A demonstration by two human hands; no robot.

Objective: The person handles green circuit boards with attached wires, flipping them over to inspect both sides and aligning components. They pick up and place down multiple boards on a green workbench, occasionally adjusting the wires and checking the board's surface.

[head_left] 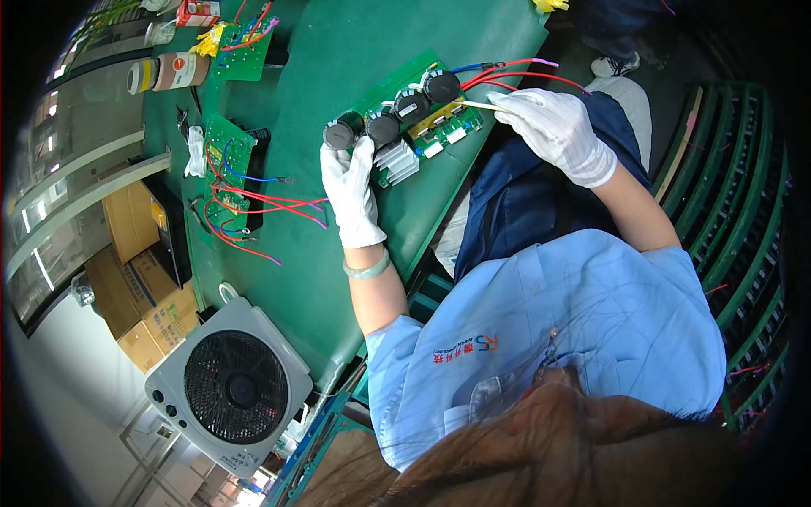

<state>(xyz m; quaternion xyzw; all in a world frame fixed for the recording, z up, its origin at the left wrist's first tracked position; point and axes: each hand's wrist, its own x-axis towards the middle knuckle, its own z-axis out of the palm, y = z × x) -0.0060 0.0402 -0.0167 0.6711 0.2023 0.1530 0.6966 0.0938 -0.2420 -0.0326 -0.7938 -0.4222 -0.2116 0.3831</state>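
Observation:
A green circuit board (420,76) rests on the bench, carrying several large black cylindrical capacitors (411,106), a silver finned heat sink (399,162) and red and blue leads. My left hand (351,193), in a white glove, is closed on the board's left end, its fingertips beside the end capacitors. In my right hand (553,133), also gloved, a thin pale stick (478,105) is pinched. Its tip reaches the board beside the rightmost capacitor; the exact contact point is too small to tell.
More wired circuit boards (230,160) lie on the green bench (312,245) to the left. Farther up are a brown-and-white bottle (179,71) and yellow items. A grey box fan (241,384) stands at lower left. Green slatted racks (718,194) are at right; another person's shoe (615,66) shows beyond.

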